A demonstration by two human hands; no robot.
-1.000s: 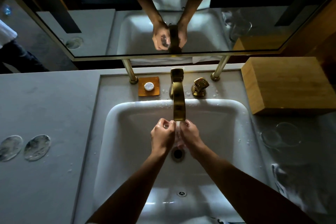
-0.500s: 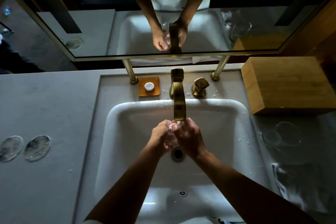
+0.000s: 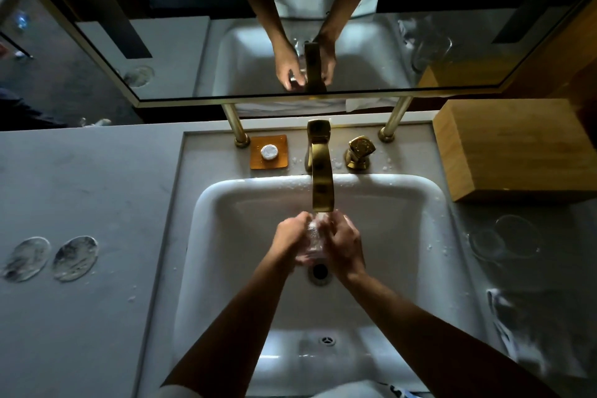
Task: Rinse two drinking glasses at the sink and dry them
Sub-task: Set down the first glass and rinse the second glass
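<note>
A clear drinking glass [image 3: 311,237] sits between both my hands under the gold tap's spout [image 3: 322,186], over the white sink [image 3: 420,236]. Water runs onto it. My left hand [image 3: 289,237] curls round its left side and my right hand [image 3: 344,242] curls round its right side. Most of the glass is hidden by my fingers. A second clear glass [image 3: 507,241] lies on the dark counter right of the sink, hard to make out. A pale cloth [image 3: 513,329] lies on the counter nearer me, right of the basin.
A gold tap handle [image 3: 358,153] stands right of the spout, and an amber soap dish [image 3: 268,152] with a white soap left of it. A wooden box [image 3: 517,149] fills the back right. Two round coasters [image 3: 51,258] lie on the grey counter at left. A mirror hangs behind.
My hands have drawn together around the glass and shifted slightly lower and toward me under the running water.
</note>
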